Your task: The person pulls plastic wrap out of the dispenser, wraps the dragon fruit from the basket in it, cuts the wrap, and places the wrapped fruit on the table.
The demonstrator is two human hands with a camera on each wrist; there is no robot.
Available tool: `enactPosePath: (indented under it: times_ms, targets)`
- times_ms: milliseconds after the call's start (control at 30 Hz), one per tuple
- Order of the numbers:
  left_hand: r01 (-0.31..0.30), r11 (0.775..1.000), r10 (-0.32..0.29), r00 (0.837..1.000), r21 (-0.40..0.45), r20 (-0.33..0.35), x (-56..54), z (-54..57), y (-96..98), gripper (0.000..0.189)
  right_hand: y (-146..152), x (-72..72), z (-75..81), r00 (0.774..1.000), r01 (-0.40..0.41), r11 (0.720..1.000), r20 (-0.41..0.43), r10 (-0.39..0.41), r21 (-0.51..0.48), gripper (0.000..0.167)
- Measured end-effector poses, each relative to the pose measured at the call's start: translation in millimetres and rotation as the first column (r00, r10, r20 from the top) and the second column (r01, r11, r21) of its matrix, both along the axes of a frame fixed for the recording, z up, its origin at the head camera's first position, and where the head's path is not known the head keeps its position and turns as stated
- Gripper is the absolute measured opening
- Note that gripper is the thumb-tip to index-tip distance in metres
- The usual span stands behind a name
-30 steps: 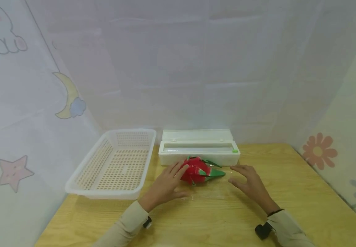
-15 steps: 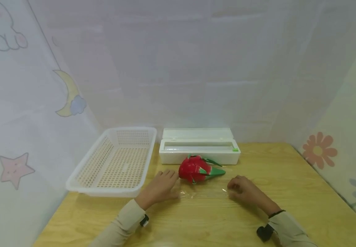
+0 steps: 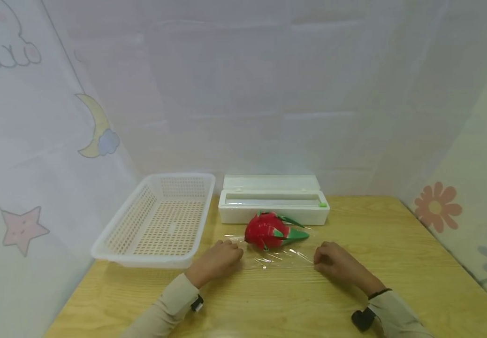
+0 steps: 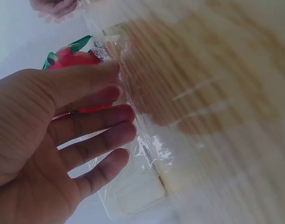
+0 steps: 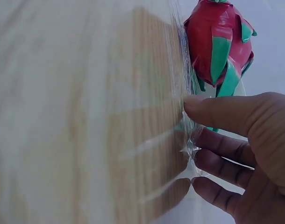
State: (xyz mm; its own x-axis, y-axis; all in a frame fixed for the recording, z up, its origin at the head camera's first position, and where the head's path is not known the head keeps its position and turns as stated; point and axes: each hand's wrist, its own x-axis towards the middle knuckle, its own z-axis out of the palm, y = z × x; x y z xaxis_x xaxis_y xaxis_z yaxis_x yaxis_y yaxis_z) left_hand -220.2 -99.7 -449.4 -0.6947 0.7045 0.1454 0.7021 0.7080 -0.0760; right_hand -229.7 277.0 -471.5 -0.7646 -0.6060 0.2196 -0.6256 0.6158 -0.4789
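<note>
A red dragon fruit (image 3: 265, 231) with green leaf tips lies on a sheet of clear cling film (image 3: 275, 259) spread over the table. Its tip points right in the head view. At the film's near left corner, my left hand (image 3: 219, 259) pinches the edge between thumb and forefinger, the other fingers loosely bent. My right hand (image 3: 339, 264) pinches the near right edge; in the right wrist view its thumb (image 5: 222, 112) and forefinger meet at the wrinkled film. Behind the fruit stands a white cling film dispenser (image 3: 275, 216), lid raised, with a green slider at its right end.
A white perforated plastic basket (image 3: 155, 257) stands on the left of the wooden table (image 3: 277, 307). Pale printed sheets hang at the back and both sides. Each wrist wears a small black camera, such as the right one (image 3: 362, 319).
My left hand has come off the fruit and drawn back to the film's near edge. My right hand has moved nearer to me, its fingers closing on the film. The fruit stays put.
</note>
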Motion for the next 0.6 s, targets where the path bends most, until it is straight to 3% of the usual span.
enactPosePath:
  times_ms: [200,433,600]
  targets:
    - [0.042,0.999,-0.042,0.999,0.007,0.027,0.5,1.9,-3.0,0.025,-2.1,3.4,0.7,0.999,0.010,0.998,0.031,-0.009,-0.056,0.013]
    - [0.082,0.996,-0.082,0.997,0.039,-0.017,2.2,2.5,-5.3,0.018,-3.3,9.7,5.2,0.996,0.060,0.995,0.076,-0.054,-0.078,0.007]
    - [0.071,0.993,-0.074,0.997,0.091,0.032,1.7,2.2,-5.9,0.008,-5.1,9.3,8.4,0.996,0.075,0.996,0.061,-0.072,-0.050,0.008]
